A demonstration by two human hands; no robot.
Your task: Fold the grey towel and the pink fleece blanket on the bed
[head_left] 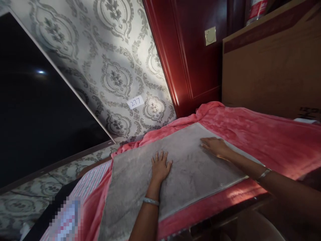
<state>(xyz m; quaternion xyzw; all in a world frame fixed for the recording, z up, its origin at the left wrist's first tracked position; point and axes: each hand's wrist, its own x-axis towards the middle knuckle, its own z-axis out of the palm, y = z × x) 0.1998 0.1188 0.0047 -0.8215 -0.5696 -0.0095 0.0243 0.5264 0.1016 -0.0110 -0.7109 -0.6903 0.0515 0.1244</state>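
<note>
A grey rectangular cloth [185, 177], soft-looking, lies spread out over a pink plush blanket [271, 137]. My left hand [160, 166] rests flat on the cloth near its middle, fingers spread, with a pale bangle on the wrist. Toward the cloth's far right part, my right hand [214, 146] lies palm down with its fingers stretched out to the left. A silvery bracelet circles the right wrist. Neither hand grips anything. The cloth looks mostly smooth, with faint creases, and its lower left corner runs out of view.
A large dark television [45, 107] stands at the left before patterned wallpaper [117, 77] bearing a paper marked 277 [135, 102]. Behind the blanket are a dark red wooden panel [198, 70] and a big cardboard box [271, 73]. Striped fabric [92, 179] shows at the left.
</note>
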